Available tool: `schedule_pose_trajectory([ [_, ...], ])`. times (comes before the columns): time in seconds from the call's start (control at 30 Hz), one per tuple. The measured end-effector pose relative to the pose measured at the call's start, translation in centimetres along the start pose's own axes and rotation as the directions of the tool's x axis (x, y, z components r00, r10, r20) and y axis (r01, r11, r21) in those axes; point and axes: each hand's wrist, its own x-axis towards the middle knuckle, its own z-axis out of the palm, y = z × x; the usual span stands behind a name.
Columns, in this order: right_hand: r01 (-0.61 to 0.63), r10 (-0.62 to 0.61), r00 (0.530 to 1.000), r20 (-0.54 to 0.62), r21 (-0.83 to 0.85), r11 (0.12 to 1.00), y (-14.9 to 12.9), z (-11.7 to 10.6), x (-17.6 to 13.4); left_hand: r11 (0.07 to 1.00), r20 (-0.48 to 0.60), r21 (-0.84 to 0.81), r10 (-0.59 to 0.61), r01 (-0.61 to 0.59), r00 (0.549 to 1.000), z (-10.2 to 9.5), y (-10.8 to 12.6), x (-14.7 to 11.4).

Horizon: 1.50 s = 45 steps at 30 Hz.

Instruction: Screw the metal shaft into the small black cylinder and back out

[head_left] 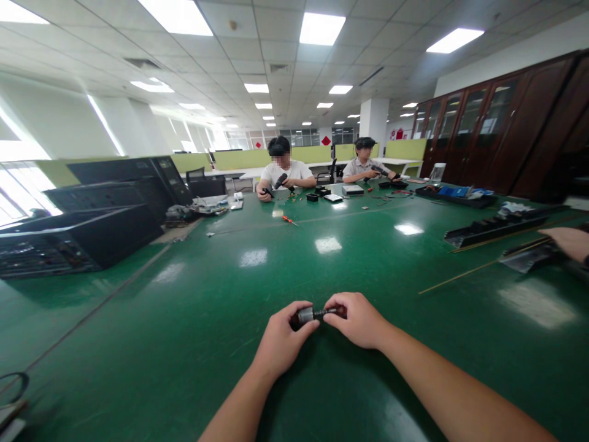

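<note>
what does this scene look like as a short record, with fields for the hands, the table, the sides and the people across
left hand: the left hand grips a silver cylinder
right hand: the right hand holds the far end of a thin dark shaft in line with it
table: green tabletop, with an orange-handled screwdriver lying beyond the hands
left side: large dark metal casing
right side: another person's hand at the picture's edge
across: two seated co-workers
unclear: exact identity of the held part

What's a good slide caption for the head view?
Left hand and right hand hold a small metal part at a green table.
</note>
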Motion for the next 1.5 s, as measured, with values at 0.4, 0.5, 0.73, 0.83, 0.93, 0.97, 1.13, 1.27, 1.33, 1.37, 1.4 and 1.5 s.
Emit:
schedule_pose_trajectory([
  [0.4,-0.008,0.008,1.0,-0.004,0.012,1.0,0.26,-0.07,0.13,1.0,0.011,-0.016,-0.009,0.009,1.0,0.12,-0.5,0.13],
  [0.5,-0.008,0.008,1.0,-0.008,0.012,1.0,0.26,-0.12,0.1,1.0,0.011,-0.018,-0.008,0.008,1.0,0.14,-0.61,0.15],
  [0.73,-0.006,0.006,1.0,-0.005,0.018,1.0,0.26,-0.08,0.1,1.0,0.009,-0.011,-0.017,0.017,1.0,0.06,-0.46,0.13],
  [0.83,-0.006,0.006,1.0,-0.008,0.018,1.0,0.24,-0.07,0.08,1.0,0.01,-0.011,-0.019,0.019,1.0,0.03,-0.34,0.12],
  [0.93,-0.003,0.003,1.0,-0.006,0.015,1.0,0.21,-0.09,0.08,1.0,0.005,-0.011,-0.017,0.017,1.0,0.05,-0.3,0.12],
  [0.97,-0.003,0.003,1.0,-0.004,0.014,1.0,0.21,-0.09,0.09,1.0,0.001,-0.011,-0.015,0.015,1.0,0.06,-0.3,0.13],
  [1.13,-0.012,0.012,1.0,-0.004,0.021,1.0,0.32,0.01,0.13,1.0,0.006,-0.007,-0.012,0.012,1.0,0.08,-0.29,0.16],
  [1.27,-0.01,0.01,1.0,-0.008,0.015,1.0,0.34,0.07,0.1,1.0,0.006,-0.002,-0.008,0.008,1.0,0.02,-0.21,0.15],
  [1.33,-0.008,0.008,1.0,-0.009,0.006,1.0,0.31,0.07,0.07,1.0,0.012,-0.002,-0.013,0.013,1.0,0.02,-0.2,0.12],
  [1.37,-0.007,0.007,1.0,-0.008,0.004,1.0,0.29,0.07,0.06,1.0,0.015,0.0,-0.015,0.015,1.0,0.03,-0.19,0.11],
  [1.4,-0.006,0.006,1.0,-0.007,0.003,1.0,0.27,0.08,0.05,1.0,0.015,0.003,-0.016,0.016,1.0,0.04,-0.19,0.09],
  [1.5,-0.003,0.003,1.0,0.001,0.001,1.0,0.23,0.13,0.04,1.0,0.019,0.014,-0.012,0.012,1.0,0.06,-0.16,0.04],
])
